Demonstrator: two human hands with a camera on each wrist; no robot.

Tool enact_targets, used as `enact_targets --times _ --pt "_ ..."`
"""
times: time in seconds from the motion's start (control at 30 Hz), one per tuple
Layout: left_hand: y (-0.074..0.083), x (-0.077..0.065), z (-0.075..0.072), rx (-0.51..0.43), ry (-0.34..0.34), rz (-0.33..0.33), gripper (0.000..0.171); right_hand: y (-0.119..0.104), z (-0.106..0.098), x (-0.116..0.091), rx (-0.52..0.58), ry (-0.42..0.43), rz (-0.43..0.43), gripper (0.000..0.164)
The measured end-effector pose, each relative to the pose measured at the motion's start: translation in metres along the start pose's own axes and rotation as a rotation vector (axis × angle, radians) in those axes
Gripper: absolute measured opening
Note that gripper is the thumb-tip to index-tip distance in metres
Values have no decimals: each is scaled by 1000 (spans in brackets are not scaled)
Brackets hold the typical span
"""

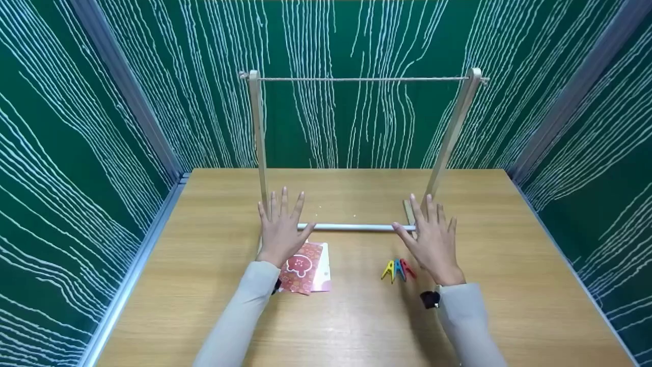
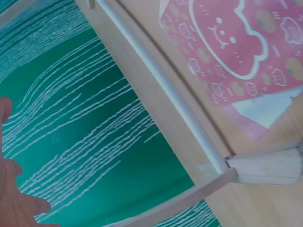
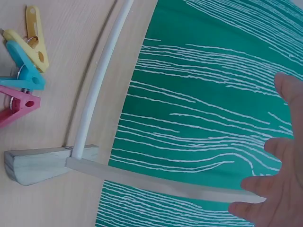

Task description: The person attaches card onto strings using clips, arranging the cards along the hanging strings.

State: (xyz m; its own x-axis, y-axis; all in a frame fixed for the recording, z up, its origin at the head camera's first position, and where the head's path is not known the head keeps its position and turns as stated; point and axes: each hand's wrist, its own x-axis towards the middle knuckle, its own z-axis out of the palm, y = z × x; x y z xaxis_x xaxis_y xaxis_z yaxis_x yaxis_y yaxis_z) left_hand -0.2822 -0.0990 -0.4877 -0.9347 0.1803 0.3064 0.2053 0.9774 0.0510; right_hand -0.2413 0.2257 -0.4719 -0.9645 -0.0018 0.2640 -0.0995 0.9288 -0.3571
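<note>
Both hands are raised over the table with fingers spread and nothing held. My left hand [image 1: 281,229] overlaps the left post of a wooden stand in the head view, above some patterned cards. The upper red card [image 1: 301,267] bears a pink bear face and partly covers a white card [image 1: 323,270]. My right hand [image 1: 433,239] overlaps the foot of the right post [image 1: 453,132]. Just left of it lie three clothespins: yellow [image 1: 388,271], blue [image 1: 399,269] and red [image 1: 407,268]. A string [image 1: 356,79] runs between the post tops, and a white rod [image 1: 356,227] joins their bases.
The wooden table [image 1: 356,326] carries everything. Green walls [image 1: 356,127] with white wavy lines enclose it at the back and sides, with metal frame bars [image 1: 132,97] at the corners. Tiny white specks lie behind the rod.
</note>
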Motion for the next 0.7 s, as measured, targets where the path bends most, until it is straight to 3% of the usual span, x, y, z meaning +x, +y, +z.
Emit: enact_targets --times 0.3,0.5,0.7 --pt "-15 -8 8 -152 17 -56 74 14 6 -10 181 45 48 74" --pt "-23 -17 22 -259 30 -106 77 30 19 -21 341 -11 96 67" --pt "-27 -24 41 -392 -3 -186 74 46 35 -30 462 -104 195 57"
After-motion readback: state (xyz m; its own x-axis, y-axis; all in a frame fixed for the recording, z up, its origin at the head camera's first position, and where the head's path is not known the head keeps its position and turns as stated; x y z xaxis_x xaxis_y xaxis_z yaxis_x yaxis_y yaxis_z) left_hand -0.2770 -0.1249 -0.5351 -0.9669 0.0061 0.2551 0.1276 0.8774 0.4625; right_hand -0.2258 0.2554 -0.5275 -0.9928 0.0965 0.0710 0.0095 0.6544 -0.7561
